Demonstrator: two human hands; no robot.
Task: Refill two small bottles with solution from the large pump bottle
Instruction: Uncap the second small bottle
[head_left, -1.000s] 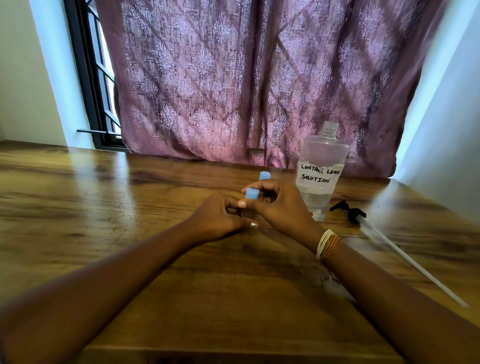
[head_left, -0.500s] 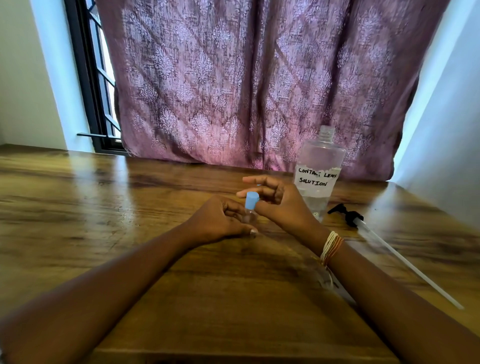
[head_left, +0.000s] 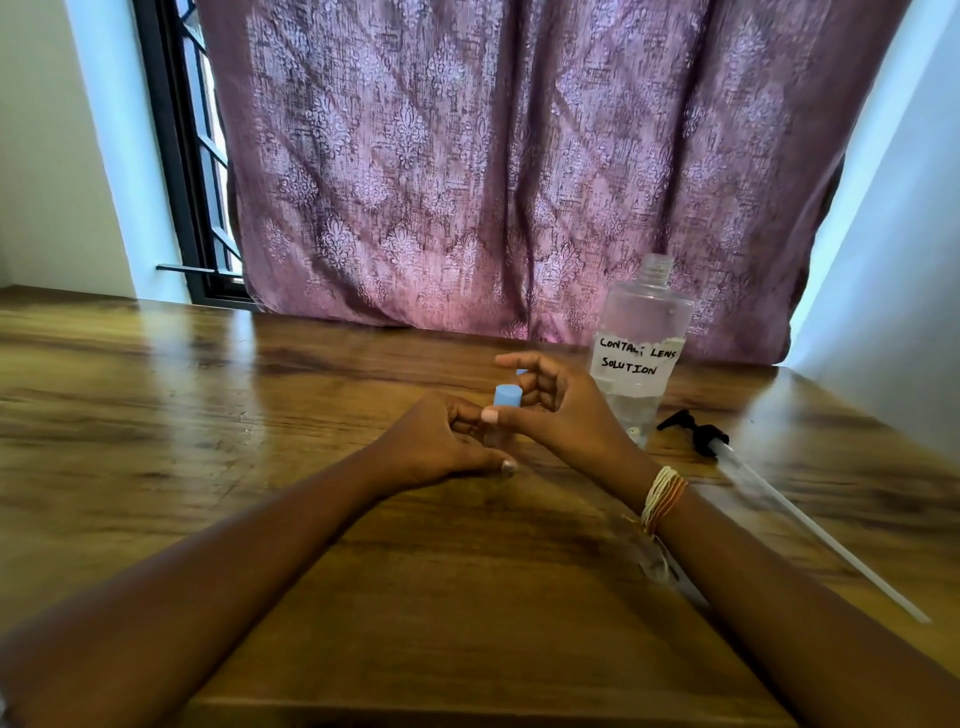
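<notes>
A small clear bottle (head_left: 491, 435) with a blue cap (head_left: 507, 396) stands upright at the table's middle. My left hand (head_left: 441, 441) is wrapped around its body. My right hand (head_left: 563, 410) curls behind the cap, its thumb pressed at the cap's base. A second blue cap (head_left: 521, 372) peeks out between my right fingers; its bottle is hidden. The large clear bottle (head_left: 641, 358), labelled "Contact Lens Solution", stands uncapped just right of my right hand, holding a little liquid at the bottom.
The black pump head (head_left: 693, 427) lies on the wooden table (head_left: 208, 426) right of the large bottle, its long clear tube (head_left: 821, 535) running toward the near right edge. A purple curtain (head_left: 493, 171) hangs behind the table. A window frame (head_left: 182, 156) is at the left.
My right hand let go of the cap's top, spread its fingers, then curled back behind the cap with the thumb at its base. My left hand stayed on the bottle.
</notes>
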